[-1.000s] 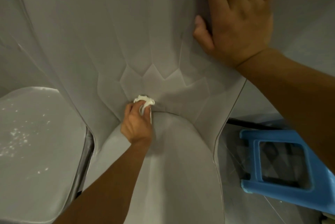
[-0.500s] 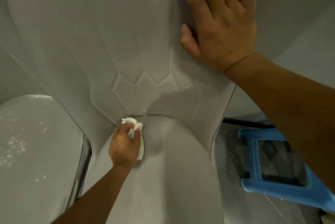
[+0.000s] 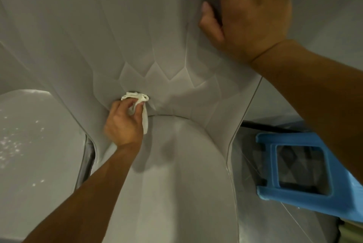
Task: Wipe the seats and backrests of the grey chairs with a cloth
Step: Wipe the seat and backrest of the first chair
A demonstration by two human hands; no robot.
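A grey moulded chair fills the head view, its faceted backrest [image 3: 117, 32] rising above the smooth seat [image 3: 176, 174]. My left hand [image 3: 123, 123] grips a small crumpled white cloth [image 3: 137, 99] and presses it into the crease where backrest meets seat, left of centre. A strip of the cloth hangs down beside my fingers. My right hand [image 3: 253, 12] lies flat with fingers spread on the upper right of the backrest, holding nothing.
A second grey chair seat [image 3: 33, 144], speckled with light spots, sits close on the left. A blue plastic stool [image 3: 306, 170] stands on the floor at the right, right next to the chair's edge.
My left hand with the cloth slid down and left along the crease, then came back up to its middle. My right hand stayed pressed on the backrest.
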